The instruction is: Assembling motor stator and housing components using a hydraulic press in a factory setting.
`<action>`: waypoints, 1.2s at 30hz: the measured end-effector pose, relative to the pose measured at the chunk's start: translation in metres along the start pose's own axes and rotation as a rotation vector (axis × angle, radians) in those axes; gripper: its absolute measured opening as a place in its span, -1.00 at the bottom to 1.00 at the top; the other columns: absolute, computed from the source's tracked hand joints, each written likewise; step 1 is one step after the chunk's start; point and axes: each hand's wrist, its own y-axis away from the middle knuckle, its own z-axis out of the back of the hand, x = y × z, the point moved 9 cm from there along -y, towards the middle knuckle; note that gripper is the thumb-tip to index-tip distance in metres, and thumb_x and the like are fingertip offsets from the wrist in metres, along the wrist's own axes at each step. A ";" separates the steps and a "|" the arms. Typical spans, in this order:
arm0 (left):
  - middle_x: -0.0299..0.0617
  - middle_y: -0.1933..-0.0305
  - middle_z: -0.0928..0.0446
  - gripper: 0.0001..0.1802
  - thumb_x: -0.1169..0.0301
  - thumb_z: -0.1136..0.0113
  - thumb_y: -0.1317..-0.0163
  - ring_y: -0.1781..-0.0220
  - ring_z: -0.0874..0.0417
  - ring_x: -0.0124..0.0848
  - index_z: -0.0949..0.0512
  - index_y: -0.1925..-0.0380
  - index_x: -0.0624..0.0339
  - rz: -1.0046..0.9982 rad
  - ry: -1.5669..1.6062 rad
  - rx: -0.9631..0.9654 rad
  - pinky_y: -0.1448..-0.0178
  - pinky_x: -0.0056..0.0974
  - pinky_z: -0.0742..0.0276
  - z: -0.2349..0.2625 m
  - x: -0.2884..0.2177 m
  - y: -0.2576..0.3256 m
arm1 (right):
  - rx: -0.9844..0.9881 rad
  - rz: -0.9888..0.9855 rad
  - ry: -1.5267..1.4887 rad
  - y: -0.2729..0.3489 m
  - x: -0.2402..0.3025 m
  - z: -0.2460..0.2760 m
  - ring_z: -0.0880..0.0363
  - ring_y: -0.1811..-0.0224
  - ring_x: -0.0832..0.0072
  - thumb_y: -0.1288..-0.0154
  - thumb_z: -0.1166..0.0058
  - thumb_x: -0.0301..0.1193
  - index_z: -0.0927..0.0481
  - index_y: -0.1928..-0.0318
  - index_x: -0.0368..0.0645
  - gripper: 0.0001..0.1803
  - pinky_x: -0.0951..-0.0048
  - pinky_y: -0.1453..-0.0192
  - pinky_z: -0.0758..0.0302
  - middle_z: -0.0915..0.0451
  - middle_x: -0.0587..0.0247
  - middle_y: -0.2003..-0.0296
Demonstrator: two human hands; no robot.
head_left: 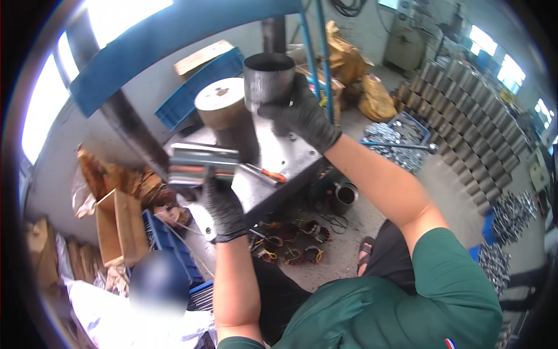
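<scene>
My left hand, in a dark glove, grips a shiny metal cylinder lying on its side above the metal worktable. My right hand, also gloved, is wrapped round the lower side of a dull grey, open-topped metal sleeve that stands upright. Just left of that sleeve is a round metal block with a pale, flat top and a hole in its centre. A tool with an orange-red handle lies on the table near the cylinder.
A blue press frame arches over the table. Wound coils with coloured wires and a metal sleeve sit on the floor below. Stacked metal sleeves rise at right, near a blue bin of parts. A wooden box stands left.
</scene>
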 end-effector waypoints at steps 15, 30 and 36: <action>-0.17 -0.28 -0.43 -0.04 0.35 -0.66 -0.07 -0.31 -0.50 -0.29 -0.25 -0.40 0.13 0.197 0.134 0.075 -0.40 -0.12 -0.50 -0.072 0.006 0.018 | -0.088 -0.069 0.918 -0.088 -0.063 -0.051 -0.63 -0.22 0.01 0.14 -0.52 0.26 -0.49 -0.24 -0.13 0.04 0.11 -0.39 -0.49 -0.68 -0.10 -0.07; 0.02 -0.45 -0.42 0.30 0.52 -0.64 0.11 -0.41 -0.51 -0.08 -0.03 -0.62 0.12 -0.179 -0.758 0.939 -0.50 -0.07 -0.45 -0.173 0.019 0.129 | 0.497 -0.752 0.147 0.138 -0.066 0.102 -0.63 0.08 0.58 -0.30 -0.15 -0.42 -0.46 -0.40 -0.10 -0.37 0.45 0.07 -0.64 -0.66 0.34 0.03; 0.09 -0.38 -0.48 -0.23 0.52 -0.44 -0.05 -0.36 -0.54 0.07 -0.45 -0.35 0.25 -0.157 -0.819 1.331 -0.47 -0.01 -0.46 -0.202 0.065 0.205 | 0.285 -1.032 0.407 0.279 -0.083 0.301 -0.69 0.25 0.46 -0.19 -0.17 -0.37 -0.57 -0.24 -0.24 -0.43 0.36 0.24 -0.67 -0.68 0.23 0.19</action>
